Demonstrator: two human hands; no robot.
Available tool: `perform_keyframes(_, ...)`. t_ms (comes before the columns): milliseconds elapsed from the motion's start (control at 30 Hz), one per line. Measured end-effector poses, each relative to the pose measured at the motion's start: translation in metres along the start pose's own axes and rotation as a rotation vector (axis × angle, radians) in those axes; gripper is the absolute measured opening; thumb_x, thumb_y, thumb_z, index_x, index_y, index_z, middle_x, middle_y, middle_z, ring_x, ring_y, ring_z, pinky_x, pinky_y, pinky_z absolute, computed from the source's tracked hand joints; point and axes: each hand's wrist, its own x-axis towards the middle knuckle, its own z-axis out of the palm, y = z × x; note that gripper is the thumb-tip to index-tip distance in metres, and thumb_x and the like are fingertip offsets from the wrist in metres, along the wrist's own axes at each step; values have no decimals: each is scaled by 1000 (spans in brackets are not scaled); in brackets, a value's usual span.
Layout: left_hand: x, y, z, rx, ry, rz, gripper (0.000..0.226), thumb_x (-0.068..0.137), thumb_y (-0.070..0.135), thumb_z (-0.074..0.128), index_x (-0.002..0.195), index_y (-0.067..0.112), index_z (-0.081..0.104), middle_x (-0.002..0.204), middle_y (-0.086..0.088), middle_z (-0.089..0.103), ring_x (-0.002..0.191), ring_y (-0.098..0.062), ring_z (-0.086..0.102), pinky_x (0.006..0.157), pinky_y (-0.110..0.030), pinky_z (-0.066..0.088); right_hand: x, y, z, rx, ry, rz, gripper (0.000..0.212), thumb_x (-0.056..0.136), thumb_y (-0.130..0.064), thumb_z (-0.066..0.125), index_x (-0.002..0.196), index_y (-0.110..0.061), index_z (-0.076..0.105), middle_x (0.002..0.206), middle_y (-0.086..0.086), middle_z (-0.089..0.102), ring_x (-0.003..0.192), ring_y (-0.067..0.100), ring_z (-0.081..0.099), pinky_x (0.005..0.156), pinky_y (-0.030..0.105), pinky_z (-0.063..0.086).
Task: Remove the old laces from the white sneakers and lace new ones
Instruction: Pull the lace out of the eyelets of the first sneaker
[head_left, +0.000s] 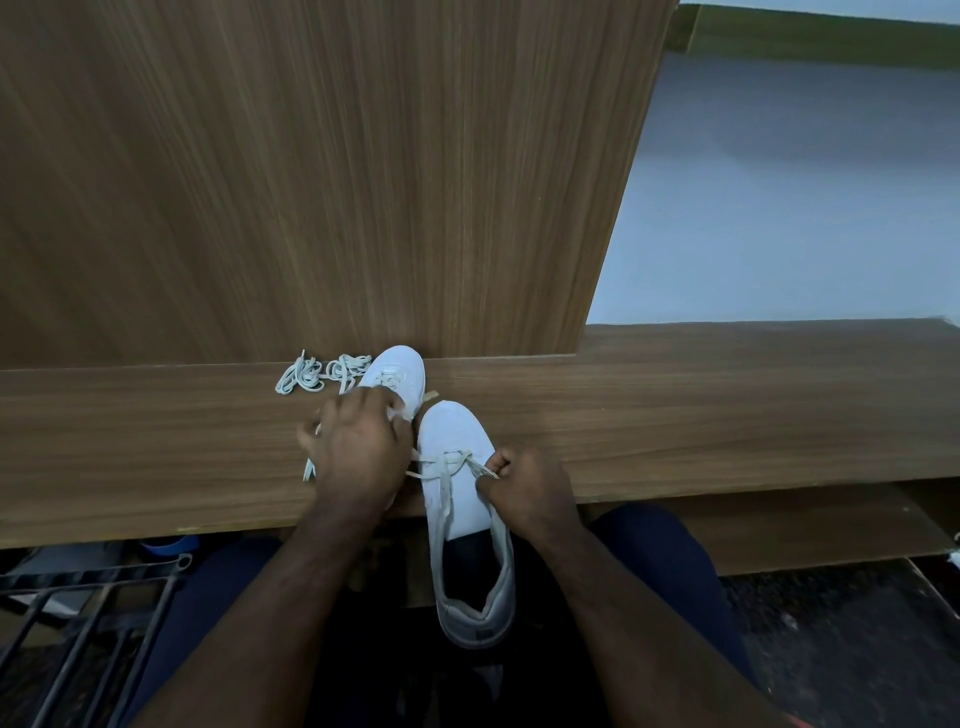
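Lacing in progress, seen from above. The near sneaker (457, 467) lies toe-forward on the counter (727, 405), its heel overhanging the front edge above the person's lap. A lace (441, 462) crosses only the lowest eyelets near the toe; the rows above, toward the tongue, appear unthreaded, so this shoe is judged to be at an early stage. The right hand (524, 483) pinches one lace end beside the shoe, fingers curled around it. The left hand (358, 447) is curled over the other end, which trails from under it to the counter edge. The far sneaker (397, 371) stands just behind the left hand, toe against the wooden panel (363, 182); whether it is laced cannot be told. A heap of loose laces (317, 374) lies just left of it, probably the removed ones. Below the counter, at left, a black metal rack (93, 613) stands clear of the work.
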Motion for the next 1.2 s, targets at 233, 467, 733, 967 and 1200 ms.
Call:
perform_keyframes(233, -4, 5, 3, -345, -670, -66, 65, 73, 44, 77, 127, 23, 49, 107, -2, 63, 93, -16, 61, 67, -27, 41, 1, -2, 2, 34, -18, -25, 28, 80, -24, 67, 107, -32, 68, 84, -15, 64, 81, 7, 62, 68, 19, 40)
perform_keyframes(467, -14, 7, 8, -328, -686, -22, 59, 74, 16, 71, 128, 15, 50, 103, -8, 65, 94, -22, 62, 71, -27, 44, 1, -8, 9, -144, -93, -274, 51, 83, -5, 54, 128, -26, 67, 131, -5, 57, 116, 12, 57, 92, 18, 42)
perform_keyframes(733, -6, -2, 8, -451, -724, -143, 60, 60, 29, 69, 116, 19, 51, 86, -1, 64, 77, -13, 59, 64, -24, 42, 6, -17, 25, -377, -12, -367, 32, 84, -34, 50, 102, -19, 71, 121, 3, 57, 99, 25, 62, 77, 31, 49)
perform_keyframes(967, -6, -2, 9, -528, -704, -209, 58, 57, 24, 61, 114, 17, 55, 86, -1, 60, 72, -15, 57, 61, -25, 41, 17, -5, 8, -78, 109, -260, 38, 85, -20, 63, 123, -20, 69, 118, 1, 59, 111, 22, 57, 95, 30, 44)
perform_keyframes(1200, -7, -5, 15, -514, -681, -185, 46, 73, 10, 71, 116, 15, 55, 87, 1, 57, 73, -12, 55, 61, -24, 41, 16, -3, 25, -296, 144, -424, 18, 87, -26, 59, 89, -18, 75, 115, 4, 66, 108, 26, 56, 90, 37, 47)
